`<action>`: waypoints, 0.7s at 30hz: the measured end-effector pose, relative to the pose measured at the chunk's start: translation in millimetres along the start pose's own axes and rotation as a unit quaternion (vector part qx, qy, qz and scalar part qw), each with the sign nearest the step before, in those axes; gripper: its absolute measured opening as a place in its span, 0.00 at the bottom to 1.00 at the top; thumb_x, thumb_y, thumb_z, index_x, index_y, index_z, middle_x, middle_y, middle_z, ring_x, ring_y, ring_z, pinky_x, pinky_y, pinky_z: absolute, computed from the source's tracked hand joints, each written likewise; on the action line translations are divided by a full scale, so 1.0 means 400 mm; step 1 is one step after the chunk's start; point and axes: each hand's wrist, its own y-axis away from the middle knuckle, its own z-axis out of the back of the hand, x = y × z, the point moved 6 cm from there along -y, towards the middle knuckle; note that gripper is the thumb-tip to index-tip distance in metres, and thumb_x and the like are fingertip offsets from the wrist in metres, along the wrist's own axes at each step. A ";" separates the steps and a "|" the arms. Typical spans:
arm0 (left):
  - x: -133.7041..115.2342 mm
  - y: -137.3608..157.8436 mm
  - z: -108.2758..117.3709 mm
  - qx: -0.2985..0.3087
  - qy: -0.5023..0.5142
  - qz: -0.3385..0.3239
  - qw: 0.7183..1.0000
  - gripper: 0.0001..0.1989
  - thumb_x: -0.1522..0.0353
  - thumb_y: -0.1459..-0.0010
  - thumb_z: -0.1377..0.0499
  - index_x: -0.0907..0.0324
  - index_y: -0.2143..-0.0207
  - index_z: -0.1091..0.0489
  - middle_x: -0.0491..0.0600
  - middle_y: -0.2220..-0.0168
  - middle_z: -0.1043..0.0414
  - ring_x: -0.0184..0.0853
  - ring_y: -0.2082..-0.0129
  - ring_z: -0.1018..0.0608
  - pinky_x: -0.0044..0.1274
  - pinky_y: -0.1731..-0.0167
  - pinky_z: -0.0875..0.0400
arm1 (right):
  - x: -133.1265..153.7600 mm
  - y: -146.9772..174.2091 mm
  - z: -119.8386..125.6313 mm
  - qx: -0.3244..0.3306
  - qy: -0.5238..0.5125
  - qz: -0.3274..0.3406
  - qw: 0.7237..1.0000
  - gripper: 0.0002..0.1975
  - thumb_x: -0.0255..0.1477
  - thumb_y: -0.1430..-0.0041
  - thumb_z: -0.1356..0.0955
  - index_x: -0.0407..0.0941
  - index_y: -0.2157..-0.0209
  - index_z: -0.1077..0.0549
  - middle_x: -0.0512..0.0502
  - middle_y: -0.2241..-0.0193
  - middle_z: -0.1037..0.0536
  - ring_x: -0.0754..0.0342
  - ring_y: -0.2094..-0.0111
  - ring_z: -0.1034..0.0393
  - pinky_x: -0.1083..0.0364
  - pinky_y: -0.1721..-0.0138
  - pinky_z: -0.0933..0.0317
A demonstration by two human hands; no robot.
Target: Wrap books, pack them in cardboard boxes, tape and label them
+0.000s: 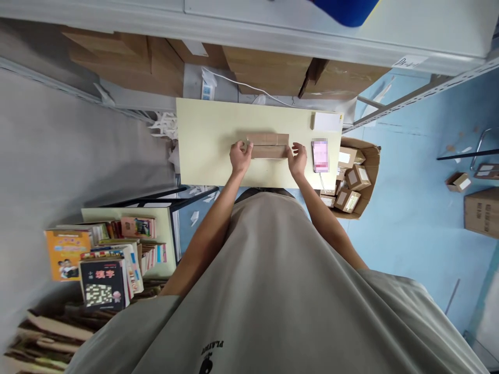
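A small brown cardboard box (270, 150) lies on the pale yellow tabletop (210, 140), a seam running along its length. At its left end, my left hand (240, 157) is closed on the cardboard, thumb against the edge and fingers curled. My right hand (297, 160) is at the opposite end, its thumb touching the box edge and its other fingers held apart from it. To the right of that hand lies a phone (320, 156) with a lit, blurred screen and a cable. Behind the phone is a white box (326, 121).
An open carton (370, 179) of small packed boxes stands right of the table. Stacked books (103, 283) sit at lower left, above flattened cardboard (50, 332). Large cartons (268, 67) and a power strip (208, 89) line the shelf behind; a metal shelf edge (249, 39) runs overhead.
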 end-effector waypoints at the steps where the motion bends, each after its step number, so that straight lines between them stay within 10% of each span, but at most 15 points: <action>1: -0.006 0.002 0.000 0.008 -0.005 -0.006 1.000 0.08 0.68 0.28 0.33 0.54 0.63 0.26 0.54 0.54 0.16 0.44 0.51 0.14 0.32 0.41 0.21 | 0.007 0.002 0.003 -0.003 0.008 0.007 1.000 0.32 0.56 0.20 0.35 0.45 0.36 0.18 0.27 0.38 0.17 0.35 0.38 0.21 0.34 0.31 0.24; 11: -0.017 0.096 -0.005 0.027 0.047 -0.057 0.997 0.18 0.80 0.34 0.36 0.55 0.46 0.20 0.56 0.41 0.14 0.45 0.45 0.10 0.37 0.35 0.16 | -0.013 0.098 0.043 -0.040 -0.022 0.002 0.999 0.18 0.41 0.20 0.33 0.46 0.42 0.21 0.29 0.36 0.18 0.41 0.44 0.14 0.42 0.40 0.17; 17: 0.075 0.155 -0.104 0.161 0.036 0.007 0.986 0.27 0.84 0.40 0.37 0.60 0.40 0.22 0.63 0.37 0.15 0.49 0.38 0.11 0.39 0.31 0.17 | -0.141 0.168 0.030 0.054 -0.063 -0.097 0.992 0.40 0.56 0.31 0.27 0.39 0.33 0.20 0.20 0.31 0.18 0.29 0.28 0.21 0.34 0.28 0.25; 21: 0.123 0.148 -0.104 0.137 0.039 0.002 0.990 0.31 0.79 0.37 0.35 0.59 0.32 0.26 0.66 0.30 0.21 0.50 0.34 0.13 0.42 0.30 0.18 | -0.194 0.201 0.044 0.058 -0.093 -0.099 0.989 0.55 0.63 0.34 0.29 0.34 0.23 0.28 0.19 0.23 0.28 0.29 0.22 0.28 0.35 0.23 0.31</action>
